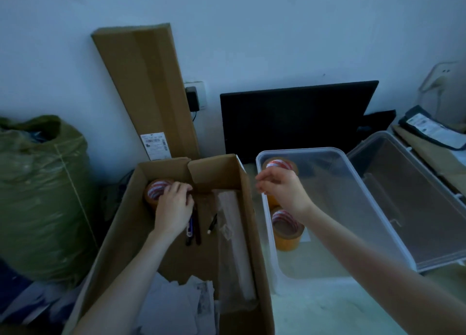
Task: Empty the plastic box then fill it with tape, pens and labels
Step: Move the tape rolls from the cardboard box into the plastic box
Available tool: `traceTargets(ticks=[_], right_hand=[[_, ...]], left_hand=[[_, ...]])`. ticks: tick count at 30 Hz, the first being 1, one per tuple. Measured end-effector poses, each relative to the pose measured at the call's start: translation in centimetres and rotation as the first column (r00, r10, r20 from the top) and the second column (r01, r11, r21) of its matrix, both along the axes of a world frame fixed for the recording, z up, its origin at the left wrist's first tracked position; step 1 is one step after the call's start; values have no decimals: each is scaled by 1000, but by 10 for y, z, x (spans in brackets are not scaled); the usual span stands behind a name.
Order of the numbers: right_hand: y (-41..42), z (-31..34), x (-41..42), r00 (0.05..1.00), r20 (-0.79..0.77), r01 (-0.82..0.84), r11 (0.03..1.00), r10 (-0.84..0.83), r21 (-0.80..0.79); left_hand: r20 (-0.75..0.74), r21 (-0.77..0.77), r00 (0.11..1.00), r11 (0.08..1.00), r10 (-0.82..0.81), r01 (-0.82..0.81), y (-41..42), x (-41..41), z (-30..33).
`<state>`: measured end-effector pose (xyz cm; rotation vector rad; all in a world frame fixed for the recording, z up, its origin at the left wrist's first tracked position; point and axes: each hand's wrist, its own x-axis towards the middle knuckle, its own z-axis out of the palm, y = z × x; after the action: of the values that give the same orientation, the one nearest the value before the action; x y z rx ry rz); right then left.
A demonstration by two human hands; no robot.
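Observation:
A clear plastic box (335,271) stands at centre right, with tape rolls inside along its left wall: one at the far corner (280,163) and one nearer (287,230). My right hand (280,188) hovers over the box's left rim, fingers loosely curled, holding nothing that I can see. Left of it stands an open cardboard box (118,238). Inside it my left hand (174,208) grips a brown tape roll (153,190) at the far end. Several pens (195,230) lie on the cardboard floor beside that hand, and white paper sheets (176,307) lie at the near end.
The box's clear lid (416,208) lies to its right. A black flat panel (295,117) and a tall cardboard carton (146,89) lean on the wall behind. A bulky green sack (42,198) stands at the left. Labelled packets (433,130) lie at far right.

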<state>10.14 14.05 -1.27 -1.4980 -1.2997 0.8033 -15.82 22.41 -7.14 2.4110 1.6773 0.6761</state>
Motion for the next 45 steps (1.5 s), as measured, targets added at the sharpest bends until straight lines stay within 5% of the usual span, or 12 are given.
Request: traceTargets(ticks=[8, 15, 22, 27, 36, 40, 45], right_hand=[[9, 1, -31, 987, -74, -146, 989, 144, -19], [12, -4, -40, 981, -73, -186, 980, 182, -64], [16, -9, -43, 977, -137, -181, 977, 166, -109], [16, -8, -47, 953, -289, -143, 975, 90, -170], [8, -1, -65, 869, -485, -275, 913, 102, -300], [4, 4, -66, 815, -566, -316, 914, 125, -254], [2, 1, -61, 836, -545, -218, 947, 57, -234]], left_hand=[[-230, -244, 945, 926, 232, -287, 41, -45, -30], [-342, -234, 924, 937, 169, -258, 46, -48, -33], [-300, -151, 948, 976, 104, -155, 33, -60, -22], [-282, 38, 957, 995, -73, 87, 13, -62, -1], [-328, 233, 842, 827, -428, 511, -49, -35, 42], [-334, 285, 810, 768, -482, 574, -62, -25, 52], [-206, 279, 863, 818, -460, 503, -52, -25, 37]])
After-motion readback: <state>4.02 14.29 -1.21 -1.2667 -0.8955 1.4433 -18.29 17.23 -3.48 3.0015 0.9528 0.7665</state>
